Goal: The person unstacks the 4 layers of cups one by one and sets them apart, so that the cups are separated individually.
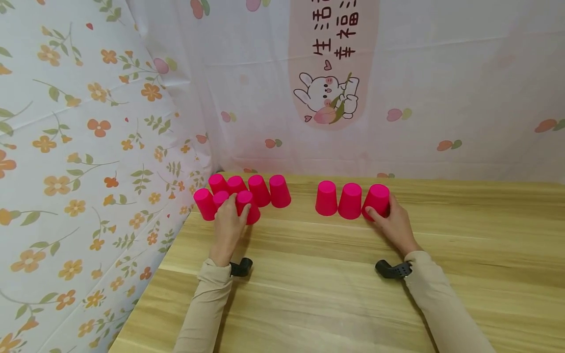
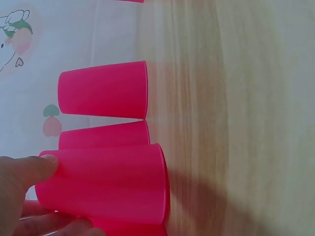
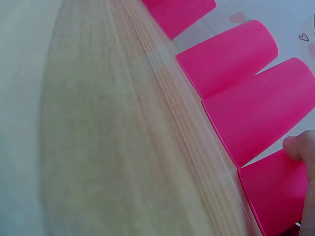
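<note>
All the cups are pink, upside down and on the table. At the left, my left hand [image 1: 227, 226] holds the right-hand cup [image 1: 248, 208] of the front row, its thumb on the near side. In the left wrist view that cup [image 2: 106, 184] lies between thumb and fingers. Partly behind the hand is another front-row cup [image 1: 220, 198]. Over at the right, my right hand [image 1: 397, 224] grips the end cup [image 1: 378, 197] of a row of three. Beside it stand the middle cup [image 1: 350, 202] and the left cup [image 1: 326, 198]; the right wrist view shows the gripped cup [image 3: 275, 191] too.
Several cups form a back row at the left, ending in one cup [image 1: 279, 191] at its right. A gap of wooden table [image 1: 304, 274] separates the two groups. A printed cloth [image 1: 247, 98] hangs behind, and a floral cloth [image 1: 88, 171] borders the left edge.
</note>
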The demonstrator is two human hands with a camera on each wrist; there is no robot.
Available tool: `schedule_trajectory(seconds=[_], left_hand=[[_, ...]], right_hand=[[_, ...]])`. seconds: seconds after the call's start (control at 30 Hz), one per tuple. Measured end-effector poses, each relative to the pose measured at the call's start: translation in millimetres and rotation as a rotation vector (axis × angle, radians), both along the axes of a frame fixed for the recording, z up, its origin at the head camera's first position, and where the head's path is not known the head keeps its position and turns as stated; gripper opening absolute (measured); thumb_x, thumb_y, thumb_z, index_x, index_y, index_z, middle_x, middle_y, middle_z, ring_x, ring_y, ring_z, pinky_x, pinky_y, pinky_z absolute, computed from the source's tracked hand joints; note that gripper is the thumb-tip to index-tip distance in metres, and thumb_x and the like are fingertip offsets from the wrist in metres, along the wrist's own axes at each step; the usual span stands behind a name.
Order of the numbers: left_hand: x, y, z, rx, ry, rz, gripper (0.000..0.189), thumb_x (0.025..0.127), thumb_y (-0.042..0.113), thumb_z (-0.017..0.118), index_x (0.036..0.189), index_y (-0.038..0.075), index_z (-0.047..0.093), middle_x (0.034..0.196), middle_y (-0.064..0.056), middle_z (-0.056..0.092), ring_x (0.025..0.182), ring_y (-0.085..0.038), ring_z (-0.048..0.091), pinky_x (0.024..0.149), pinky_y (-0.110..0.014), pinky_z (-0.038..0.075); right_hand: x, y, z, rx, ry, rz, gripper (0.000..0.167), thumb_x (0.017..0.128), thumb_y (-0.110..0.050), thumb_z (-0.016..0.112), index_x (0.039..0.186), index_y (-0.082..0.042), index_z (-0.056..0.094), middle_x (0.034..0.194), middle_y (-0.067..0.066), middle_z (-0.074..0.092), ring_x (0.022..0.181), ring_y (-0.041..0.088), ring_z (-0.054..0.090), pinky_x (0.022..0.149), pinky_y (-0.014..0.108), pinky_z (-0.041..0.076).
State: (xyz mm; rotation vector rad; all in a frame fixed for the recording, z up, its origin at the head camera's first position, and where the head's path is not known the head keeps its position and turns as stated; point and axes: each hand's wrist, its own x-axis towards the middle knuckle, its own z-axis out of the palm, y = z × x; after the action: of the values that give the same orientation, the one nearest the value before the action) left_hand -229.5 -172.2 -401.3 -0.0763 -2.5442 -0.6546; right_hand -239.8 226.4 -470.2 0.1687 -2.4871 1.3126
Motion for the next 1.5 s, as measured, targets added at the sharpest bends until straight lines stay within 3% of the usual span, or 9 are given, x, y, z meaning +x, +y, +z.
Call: schedule_trajectory(seconds=[0.23, 0.4, 0.6, 0.83, 1.03, 1.13, 1.27, 1.5], left_hand=[[2.0, -0.1, -2.3, -0.021, 0.043, -0.001, 0.047, 0.082, 0.014, 0.071, 0.119, -0.009, 0.053, 0.101, -0.025, 0.061, 0.082, -0.04, 0.062, 0.075, -0.047, 0.052], [4.1, 0.3, -2.1, -0.072, 0.155, -0.015, 0.048, 0.079, 0.009, 0.072, 0.119, -0.01, 0.053, 0.105, -0.025, 0.059, 0.086, -0.039, 0.061, 0.077, -0.046, 0.052], [8.7, 4.5, 6.1, -0.105, 0.273, -0.044, 0.047, 0.08, 0.01, 0.072, 0.12, -0.006, 0.054, 0.11, -0.022, 0.059, 0.091, -0.036, 0.06, 0.071, -0.045, 0.053], [11.6, 25.4, 16.3, -0.114, 0.311, -0.126, 0.041, 0.082, 0.014, 0.07, 0.117, -0.002, 0.057, 0.111, -0.017, 0.061, 0.092, -0.032, 0.061, 0.069, -0.042, 0.054], [2.1, 65.0, 13.1, -0.043, 0.291, -0.213, 0.038, 0.08, 0.017, 0.072, 0.112, 0.0, 0.061, 0.102, -0.013, 0.064, 0.082, -0.025, 0.063, 0.062, -0.037, 0.055], [-3.0, 83.6, 8.9, 0.011, 0.254, -0.289, 0.037, 0.079, 0.016, 0.073, 0.111, 0.0, 0.062, 0.097, -0.012, 0.065, 0.078, -0.023, 0.062, 0.061, -0.034, 0.054], [-10.0, 103.1, 4.4, 0.082, 0.162, -0.351, 0.038, 0.079, 0.017, 0.073, 0.111, -0.001, 0.061, 0.1, -0.011, 0.065, 0.081, -0.023, 0.062, 0.062, -0.033, 0.053], [-20.3, 127.0, 1.1, 0.197, -0.008, -0.371, 0.042, 0.082, 0.022, 0.07, 0.117, 0.001, 0.06, 0.113, -0.011, 0.063, 0.092, -0.023, 0.063, 0.072, -0.034, 0.052]], right_hand=[[-1.4, 0, -0.6, -0.012, 0.0, 0.005, 0.053, 0.089, -0.03, 0.062, 0.127, 0.0, 0.04, 0.11, 0.022, 0.057, 0.096, 0.035, 0.056, 0.082, 0.049, 0.045], [-2.0, 0, -1.9, -0.01, -0.003, 0.003, 0.054, 0.089, -0.03, 0.062, 0.128, 0.0, 0.04, 0.11, 0.022, 0.057, 0.097, 0.036, 0.056, 0.082, 0.049, 0.045], [-1.4, -1, -2.5, -0.012, -0.004, 0.004, 0.053, 0.089, -0.03, 0.062, 0.127, 0.0, 0.04, 0.11, 0.022, 0.056, 0.097, 0.036, 0.055, 0.082, 0.049, 0.045], [-1.4, 0, -2.9, -0.005, -0.004, 0.004, 0.054, 0.089, -0.03, 0.062, 0.127, 0.001, 0.04, 0.11, 0.022, 0.057, 0.096, 0.036, 0.056, 0.081, 0.049, 0.045], [-1.2, 0, -1.8, -0.016, 0.003, 0.008, 0.053, 0.088, -0.029, 0.063, 0.127, 0.0, 0.04, 0.11, 0.022, 0.057, 0.095, 0.035, 0.056, 0.079, 0.048, 0.046], [-0.3, 0, -2.0, -0.022, -0.003, 0.011, 0.053, 0.088, -0.029, 0.063, 0.127, 0.0, 0.04, 0.111, 0.022, 0.057, 0.096, 0.035, 0.056, 0.08, 0.048, 0.045], [0.2, -1, -1.5, -0.02, -0.011, 0.008, 0.053, 0.089, -0.03, 0.062, 0.127, 0.0, 0.04, 0.11, 0.022, 0.057, 0.096, 0.035, 0.056, 0.08, 0.048, 0.045], [-0.2, 0, 1.6, -0.009, -0.007, 0.008, 0.053, 0.089, -0.03, 0.062, 0.127, 0.0, 0.04, 0.11, 0.023, 0.057, 0.096, 0.036, 0.056, 0.08, 0.048, 0.046]])
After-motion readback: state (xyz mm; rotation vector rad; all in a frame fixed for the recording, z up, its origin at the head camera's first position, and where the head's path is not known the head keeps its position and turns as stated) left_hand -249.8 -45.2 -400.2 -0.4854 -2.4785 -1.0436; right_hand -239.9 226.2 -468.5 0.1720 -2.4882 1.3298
